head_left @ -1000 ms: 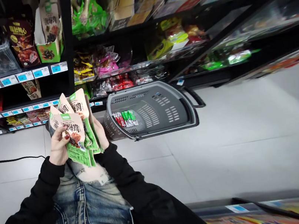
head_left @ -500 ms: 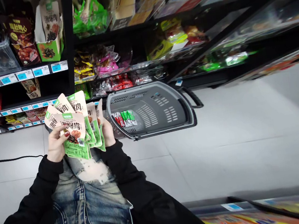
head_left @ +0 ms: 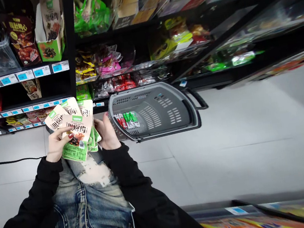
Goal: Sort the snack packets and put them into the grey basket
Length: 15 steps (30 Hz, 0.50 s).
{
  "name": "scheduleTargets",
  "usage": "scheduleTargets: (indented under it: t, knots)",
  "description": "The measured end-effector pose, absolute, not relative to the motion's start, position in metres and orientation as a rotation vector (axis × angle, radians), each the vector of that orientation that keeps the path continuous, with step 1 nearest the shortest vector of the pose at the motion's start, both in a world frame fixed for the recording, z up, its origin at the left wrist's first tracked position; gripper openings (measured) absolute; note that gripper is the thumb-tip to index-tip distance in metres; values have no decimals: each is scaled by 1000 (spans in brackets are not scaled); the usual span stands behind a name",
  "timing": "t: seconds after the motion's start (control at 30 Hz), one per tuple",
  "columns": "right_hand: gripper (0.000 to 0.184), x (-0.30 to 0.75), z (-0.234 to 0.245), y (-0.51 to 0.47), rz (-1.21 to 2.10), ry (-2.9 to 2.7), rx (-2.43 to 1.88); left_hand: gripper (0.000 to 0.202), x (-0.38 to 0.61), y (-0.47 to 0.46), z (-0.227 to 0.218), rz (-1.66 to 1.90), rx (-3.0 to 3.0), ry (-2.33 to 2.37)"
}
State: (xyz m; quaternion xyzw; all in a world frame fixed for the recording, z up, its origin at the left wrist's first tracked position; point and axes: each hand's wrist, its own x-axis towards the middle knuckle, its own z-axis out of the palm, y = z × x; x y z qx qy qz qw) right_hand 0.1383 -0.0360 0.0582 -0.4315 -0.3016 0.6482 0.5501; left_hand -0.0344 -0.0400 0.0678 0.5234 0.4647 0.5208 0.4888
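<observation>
A fanned stack of several snack packets point(head_left: 80, 121), cream above and green below with a meat picture, is held over my knees. My left hand point(head_left: 55, 145) is closed on the stack from the left, with its thumb across the front packet. At the stack's right edge is my right hand point(head_left: 108, 133), its thumb raised and apart from the packets. Its fingers reach toward the edge and are partly hidden behind the packets. Right of that hand, a grey shopping basket point(head_left: 163, 116) on the floor contains a few red and green packets point(head_left: 127, 120).
Black shelves point(head_left: 73, 45) of packaged snacks line the far side. An open green-and-white carton point(head_left: 52, 47) of similar packets stands on the upper left shelf. The basket's black handle point(head_left: 197, 99) sticks out to the right. Orange-yellow bags point(head_left: 237, 227) lie along the near edge.
The packets on the right side of the fan have come together leftward into the stack. My right hand's thumb has come away from them. The basket has stayed in place.
</observation>
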Motion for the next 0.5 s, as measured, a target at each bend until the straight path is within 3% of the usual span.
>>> scheduleTargets:
  t: [0.2, 0.4, 0.5]
  knots:
    - [57, 132, 72, -45, 1557, -739, -956, 35, -29, -47, 84, 1026, 1789, 1112]
    - [47, 126, 65, -45, 1400, -776, -963, 90, -26, -52, 76, 1196, 1823, 1187]
    - [53, 127, 66, -45, 1373, -886, -915, 89, -27, -50, 73, 1278, 1860, 1254]
